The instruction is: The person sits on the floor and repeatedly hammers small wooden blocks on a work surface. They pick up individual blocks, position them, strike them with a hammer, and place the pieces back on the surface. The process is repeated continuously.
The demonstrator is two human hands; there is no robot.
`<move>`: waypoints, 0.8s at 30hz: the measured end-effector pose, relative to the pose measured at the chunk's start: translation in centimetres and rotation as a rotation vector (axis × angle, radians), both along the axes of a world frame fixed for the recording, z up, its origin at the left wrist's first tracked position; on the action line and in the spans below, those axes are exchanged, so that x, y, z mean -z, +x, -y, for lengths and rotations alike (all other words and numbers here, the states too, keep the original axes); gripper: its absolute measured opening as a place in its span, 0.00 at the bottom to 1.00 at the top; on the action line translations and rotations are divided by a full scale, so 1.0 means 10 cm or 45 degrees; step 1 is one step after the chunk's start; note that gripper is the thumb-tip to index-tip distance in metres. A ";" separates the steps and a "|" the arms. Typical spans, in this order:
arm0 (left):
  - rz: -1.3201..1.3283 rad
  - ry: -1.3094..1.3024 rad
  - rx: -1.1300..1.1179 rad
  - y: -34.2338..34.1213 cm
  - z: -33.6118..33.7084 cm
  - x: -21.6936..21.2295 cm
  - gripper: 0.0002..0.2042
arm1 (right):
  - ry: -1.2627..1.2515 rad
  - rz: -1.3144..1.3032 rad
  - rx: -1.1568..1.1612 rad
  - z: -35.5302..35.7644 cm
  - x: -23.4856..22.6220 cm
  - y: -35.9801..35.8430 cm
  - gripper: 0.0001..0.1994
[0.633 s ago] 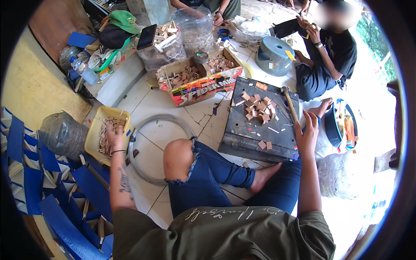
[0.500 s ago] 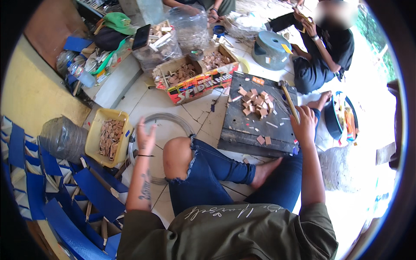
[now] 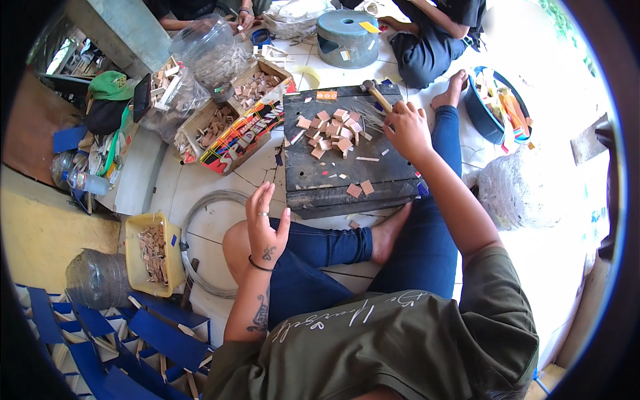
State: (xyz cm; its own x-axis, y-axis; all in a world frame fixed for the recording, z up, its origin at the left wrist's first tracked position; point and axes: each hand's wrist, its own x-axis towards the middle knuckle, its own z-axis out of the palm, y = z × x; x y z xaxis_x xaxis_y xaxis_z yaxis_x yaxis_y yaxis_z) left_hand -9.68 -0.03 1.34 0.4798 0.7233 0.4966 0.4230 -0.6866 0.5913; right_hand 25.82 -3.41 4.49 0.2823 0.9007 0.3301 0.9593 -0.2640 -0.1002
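The right hand point(image 3: 408, 130) grasps the hammer point(image 3: 380, 98) at the far right of the low black table point(image 3: 303, 179), beside wooden pieces point(image 3: 332, 132). The left hand point(image 3: 267, 225) (spread, apparently empty) hangs nearer; a firm grip likely aids control.

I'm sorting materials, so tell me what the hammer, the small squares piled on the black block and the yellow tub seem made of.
Hammer: probably a bare wooden handle, pale tan, with a dull dark head that looks like metal.
Small squares: likely wood or board, matte brown faces with paler edges.
Yellow tub: most likely moulded plastic, by its even colour and smooth, thin walls.
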 end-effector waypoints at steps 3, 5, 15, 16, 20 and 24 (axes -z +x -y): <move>-0.021 -0.007 -0.001 -0.01 0.00 0.02 0.25 | -0.070 0.035 0.020 -0.07 0.01 0.03 0.07; -0.014 -0.014 0.002 0.00 0.00 0.04 0.24 | -0.128 0.030 0.040 -0.09 0.02 0.04 0.07; 0.032 0.014 0.068 0.28 0.02 -0.06 0.22 | 0.181 -0.477 -0.036 0.05 -0.05 0.08 0.05; 0.037 0.033 0.095 0.36 -0.01 -0.11 0.21 | 0.181 -0.615 -0.042 0.09 -0.06 0.07 0.05; -0.027 0.202 0.238 0.86 -0.31 -0.31 0.22 | 0.256 -0.850 -0.042 0.23 -0.11 0.01 0.08; -0.239 0.387 0.261 1.32 -0.51 -0.38 0.14 | 0.004 -0.611 0.036 0.40 -0.11 0.01 0.17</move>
